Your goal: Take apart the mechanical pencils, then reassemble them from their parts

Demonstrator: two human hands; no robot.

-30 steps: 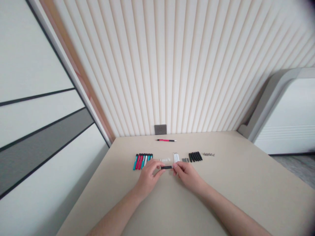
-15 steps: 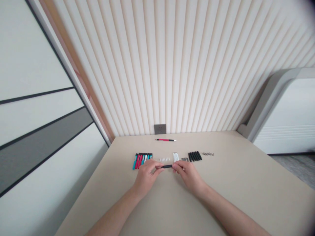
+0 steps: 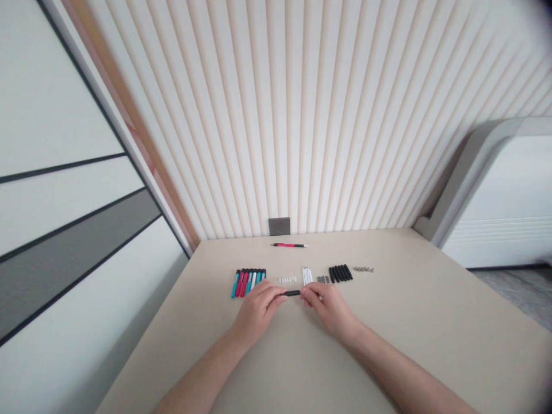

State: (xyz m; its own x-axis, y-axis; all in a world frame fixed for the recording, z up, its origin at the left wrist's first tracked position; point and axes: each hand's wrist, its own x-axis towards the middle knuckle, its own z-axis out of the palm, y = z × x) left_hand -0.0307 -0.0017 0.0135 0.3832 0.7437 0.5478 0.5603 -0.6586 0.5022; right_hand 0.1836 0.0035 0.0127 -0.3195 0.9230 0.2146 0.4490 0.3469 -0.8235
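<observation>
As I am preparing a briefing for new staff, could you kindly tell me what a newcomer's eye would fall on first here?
Probably the left hand and right hand, low in the centre, with a black tube between their fingertips. Next, the teal, red and white tubes just beyond the left hand, and the red-and-black pen lying alone near the ribbed wall.

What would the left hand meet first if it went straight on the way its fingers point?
Past the slim black tube it holds, the left hand would probably meet the right hand first, though depth is unclear.
</observation>
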